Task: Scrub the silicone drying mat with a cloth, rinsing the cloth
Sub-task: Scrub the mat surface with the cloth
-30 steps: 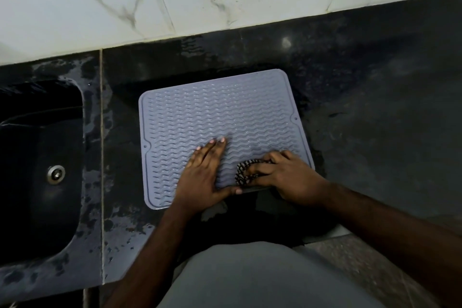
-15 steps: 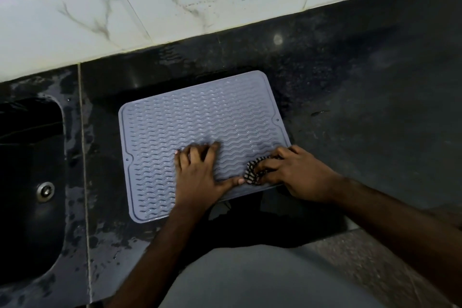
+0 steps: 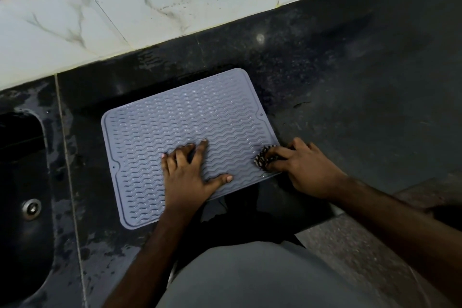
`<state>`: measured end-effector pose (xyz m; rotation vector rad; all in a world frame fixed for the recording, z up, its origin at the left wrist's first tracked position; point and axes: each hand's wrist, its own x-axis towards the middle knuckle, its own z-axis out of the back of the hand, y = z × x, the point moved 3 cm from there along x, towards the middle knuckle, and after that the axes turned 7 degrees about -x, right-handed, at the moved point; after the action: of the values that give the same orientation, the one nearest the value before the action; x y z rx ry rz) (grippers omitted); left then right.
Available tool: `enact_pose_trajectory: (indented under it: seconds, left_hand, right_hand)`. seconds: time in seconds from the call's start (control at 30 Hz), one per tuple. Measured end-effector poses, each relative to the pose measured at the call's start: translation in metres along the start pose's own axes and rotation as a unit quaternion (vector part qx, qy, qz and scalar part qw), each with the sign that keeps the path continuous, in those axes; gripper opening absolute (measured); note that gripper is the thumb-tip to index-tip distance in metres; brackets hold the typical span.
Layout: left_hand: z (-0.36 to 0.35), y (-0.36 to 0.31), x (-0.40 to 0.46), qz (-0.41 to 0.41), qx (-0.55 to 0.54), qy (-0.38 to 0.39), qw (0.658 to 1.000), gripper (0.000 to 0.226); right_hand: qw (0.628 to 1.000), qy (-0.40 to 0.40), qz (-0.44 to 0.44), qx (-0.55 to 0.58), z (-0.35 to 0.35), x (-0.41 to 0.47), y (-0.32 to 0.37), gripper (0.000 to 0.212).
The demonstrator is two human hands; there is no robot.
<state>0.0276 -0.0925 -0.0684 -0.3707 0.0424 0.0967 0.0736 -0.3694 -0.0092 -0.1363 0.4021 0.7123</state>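
head view: grey silicone drying mat (image 3: 180,132) lies flat on a dark wet countertop (image 3: 350,82), turned at a slight angle, wavy ridges up, small hole at each of two side edges. left hand (image 3: 190,175) pressed palm down on the mat's near middle, fingers bent a little with tips on the ridges, thumb spread out to the right; it holds nothing. right hand (image 3: 305,170) sits at the mat's near right corner, fingers curled over a bunched patterned cloth (image 3: 263,157), dark with light marks, pressing it on the mat's right edge. part of that hand hangs past the mat over the counter. the two hands are apart, a stretch of bare mat between them. dark sink (image 3: 22,182) to the left of the mat, metal drain (image 3: 31,207) showing in its bottom, a strip of wet counter between sink and mat. pale marble-look tile wall (image 3: 150,2) behind the counter. person's grey clothing (image 3: 250,277) fills the bottom middle, speckled floor (image 3: 350,245) at lower right.
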Motion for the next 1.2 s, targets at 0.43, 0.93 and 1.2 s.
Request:
enact_pose_trajectory:
  seconds: [0.43,0.93,1.2]
  left_hand:
    - [0.037,0.024,-0.020,-0.085,-0.111,0.023,0.990,0.085]
    - [0.085,0.188,-0.102,-0.026,-0.149,0.063,0.987,0.112]
    - [0.077,0.193,-0.105,-0.032,-0.142,0.075,0.987,0.117]
  right_hand:
    - [0.980,0.037,-0.177,0.084,0.018,0.001,0.069,0.052]
    - [0.991,-0.056,0.099,0.073,0.052,0.100,0.292,0.052]
    - [0.997,-0.041,0.067,0.008,0.028,0.114,0.333,0.059]
